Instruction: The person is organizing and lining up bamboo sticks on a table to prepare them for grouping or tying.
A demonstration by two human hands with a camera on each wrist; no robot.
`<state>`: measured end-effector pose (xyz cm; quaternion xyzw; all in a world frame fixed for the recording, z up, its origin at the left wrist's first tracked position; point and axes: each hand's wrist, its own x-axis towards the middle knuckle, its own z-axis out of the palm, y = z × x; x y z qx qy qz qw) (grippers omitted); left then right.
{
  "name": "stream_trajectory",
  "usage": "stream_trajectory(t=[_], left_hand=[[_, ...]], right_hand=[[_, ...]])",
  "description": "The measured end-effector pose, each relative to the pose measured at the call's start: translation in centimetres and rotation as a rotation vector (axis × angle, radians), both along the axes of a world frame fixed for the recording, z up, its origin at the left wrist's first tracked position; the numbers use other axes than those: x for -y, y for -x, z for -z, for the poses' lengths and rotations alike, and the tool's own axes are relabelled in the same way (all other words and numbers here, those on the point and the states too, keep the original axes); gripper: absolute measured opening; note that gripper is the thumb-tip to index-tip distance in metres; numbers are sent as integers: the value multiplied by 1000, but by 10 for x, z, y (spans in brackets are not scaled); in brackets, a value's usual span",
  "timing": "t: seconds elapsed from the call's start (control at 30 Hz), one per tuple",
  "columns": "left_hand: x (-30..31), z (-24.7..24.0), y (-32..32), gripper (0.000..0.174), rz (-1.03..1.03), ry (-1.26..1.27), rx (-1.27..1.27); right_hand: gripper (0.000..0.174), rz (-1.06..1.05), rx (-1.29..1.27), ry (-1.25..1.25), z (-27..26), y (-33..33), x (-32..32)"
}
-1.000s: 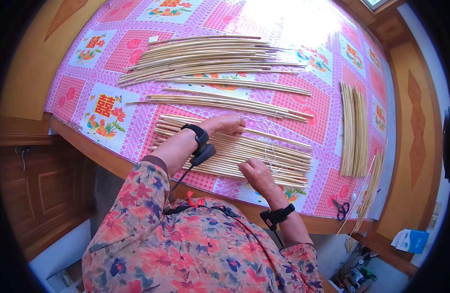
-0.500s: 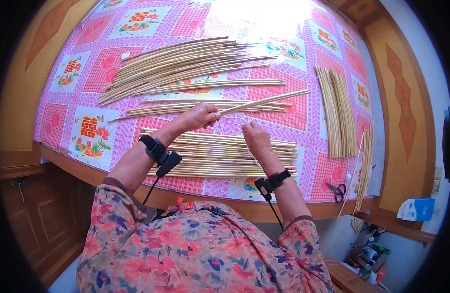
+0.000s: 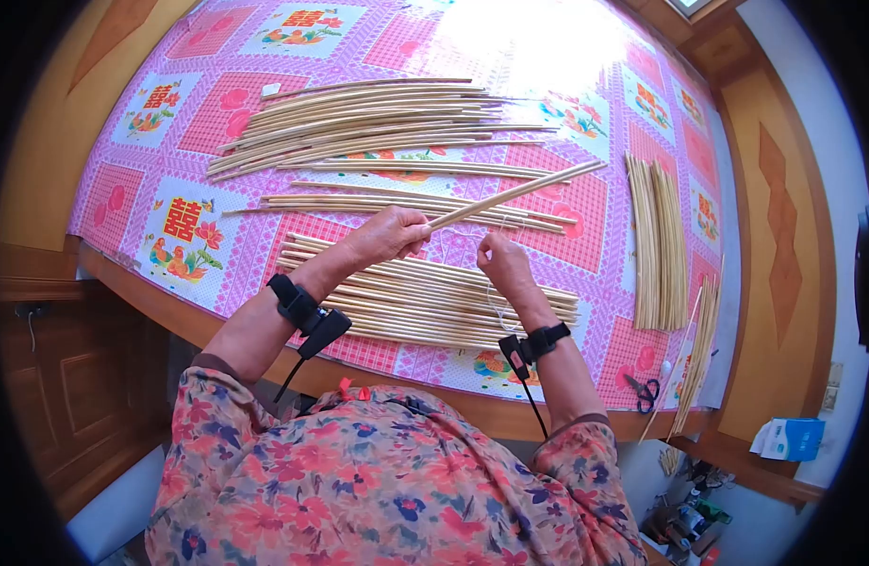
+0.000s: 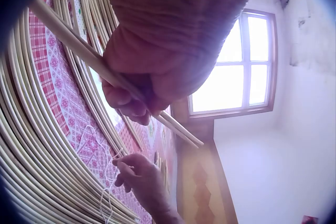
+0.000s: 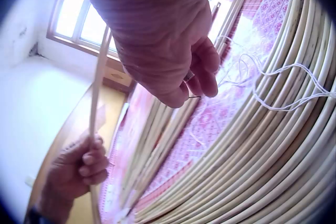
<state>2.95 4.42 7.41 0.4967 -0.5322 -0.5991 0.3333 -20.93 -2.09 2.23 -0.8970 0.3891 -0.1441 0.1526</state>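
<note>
Left hand (image 3: 392, 234) first: it was clenched right round one long pale bamboo stick (image 3: 519, 191), every finger curled. The stick was lifted clear of the pink patterned tablecloth (image 3: 161, 160) and slanted up to the right. Beneath both hands, near the table's front edge, lay a flat row of matching pale sticks (image 3: 406, 300). Across to the right hand (image 3: 502, 259): its fingertips were pinched on a thin white string (image 5: 278, 85) that trailed in loose loops over that row. By my reading, good work here meant lowering the lifted stick parallel and snug against the row. The string wanted holding taut so the loops would not snag or leave gaps. Farther right lay a separate bundle of sticks (image 3: 656, 245), with dark-handled scissors (image 3: 645, 391) at the edge.
</note>
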Motion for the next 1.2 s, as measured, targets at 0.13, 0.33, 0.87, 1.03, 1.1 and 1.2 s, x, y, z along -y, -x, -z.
stream_trajectory(t=[0.13, 0.33, 0.87, 1.03, 1.1, 1.2], left_hand=[[-2, -13, 6, 23, -56, -124, -120], [-16, -30, 21, 21, -51, -236, -409], [-46, -56, 24, 19, -93, -346, -505], [-50, -57, 24, 19, -115, -372, -487], [-51, -58, 24, 19, -110, -376, -488], [-53, -61, 25, 19, -110, -377, -486]], right_hand=[[6, 292, 542, -931, -76, -11, -32], [5, 235, 876, -1038, -101, -25, -66], [9, 267, 716, -787, -109, -27, -97], [12, 214, 712, -870, -116, -22, -100], [18, 180, 665, -810, -116, -22, -104], [22, 151, 641, -752, -118, -20, -106]])
